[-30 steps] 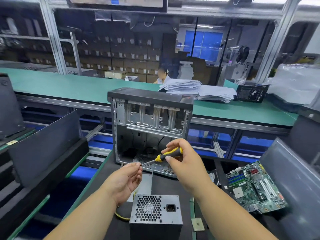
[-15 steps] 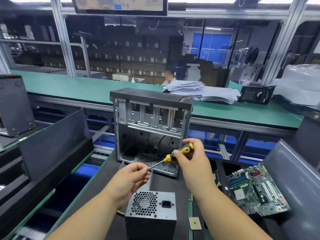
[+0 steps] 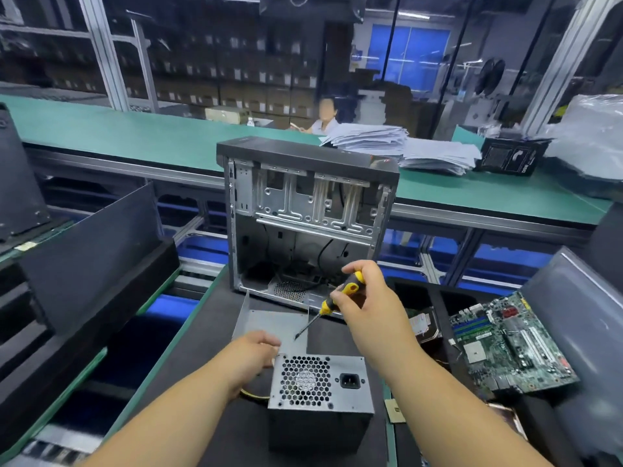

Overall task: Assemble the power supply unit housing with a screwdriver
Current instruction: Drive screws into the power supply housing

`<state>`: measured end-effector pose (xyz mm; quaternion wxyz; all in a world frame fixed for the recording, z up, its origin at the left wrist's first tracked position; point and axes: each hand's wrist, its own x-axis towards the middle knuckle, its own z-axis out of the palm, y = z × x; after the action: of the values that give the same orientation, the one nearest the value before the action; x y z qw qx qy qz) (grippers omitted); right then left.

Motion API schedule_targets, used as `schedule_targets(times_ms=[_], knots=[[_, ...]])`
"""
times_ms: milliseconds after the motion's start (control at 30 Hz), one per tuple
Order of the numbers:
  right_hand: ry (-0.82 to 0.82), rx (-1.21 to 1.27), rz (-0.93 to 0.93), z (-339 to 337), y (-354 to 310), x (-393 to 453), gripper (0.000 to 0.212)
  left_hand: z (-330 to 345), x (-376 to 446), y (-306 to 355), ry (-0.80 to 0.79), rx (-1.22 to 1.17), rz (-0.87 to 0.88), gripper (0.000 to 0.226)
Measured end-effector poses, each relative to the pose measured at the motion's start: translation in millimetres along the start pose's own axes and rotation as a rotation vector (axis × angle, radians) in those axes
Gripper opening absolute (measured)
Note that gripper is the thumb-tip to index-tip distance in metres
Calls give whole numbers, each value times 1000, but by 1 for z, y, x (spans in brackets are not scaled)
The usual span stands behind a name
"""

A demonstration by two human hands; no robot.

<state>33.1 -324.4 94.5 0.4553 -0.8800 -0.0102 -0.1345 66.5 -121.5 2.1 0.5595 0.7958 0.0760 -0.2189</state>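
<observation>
Factory line setting: black-matted counter (image 3: 215, 332) in the foreground, a long green bench (image 3: 135, 136) beyond it, shelving of cartons behind glass at 12 o'clock. Stack of papers (image 3: 404, 146) on the green bench at 1 o'clock, a seated person behind it.

Open computer case (image 3: 308, 217) stands upright at centre of the counter, its side off, drive cage and loose cables visible inside.

Power supply unit (image 3: 320, 385) sits nearest the camera at 6 o'clock, fan grille and power socket facing up toward the viewer. Grey metal housing panel (image 3: 269, 326) lies between the unit and the case, its near end meeting the unit's top edge.

Left hand (image 3: 251, 352) at the unit's upper-left corner, fingers curled down at the panel's near end; whether they actually grip anything cannot be told. A yellow wire shows under the wrist.

Right hand (image 3: 367, 298) raised at 1 o'clock from the unit, fingers and thumb wrapped round the yellow-and-black handle of the screwdriver (image 3: 332, 303). Shaft slants down toward 7 o'clock, tip just over the panel; contact unclear.

Green motherboard (image 3: 509, 342) lies well apart at 3 o'clock, beside a grey side panel (image 3: 580, 318).
</observation>
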Motion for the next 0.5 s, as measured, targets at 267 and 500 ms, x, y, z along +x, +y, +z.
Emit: schedule_targets(times_ms=[267,500], knots=[[-128,-275,-27,32,-15,6,29,-14,13,-5,-278,-141,-43,10],[-145,-335,21,39,-20,7,30,-15,21,-6,-354,-146,-76,15]])
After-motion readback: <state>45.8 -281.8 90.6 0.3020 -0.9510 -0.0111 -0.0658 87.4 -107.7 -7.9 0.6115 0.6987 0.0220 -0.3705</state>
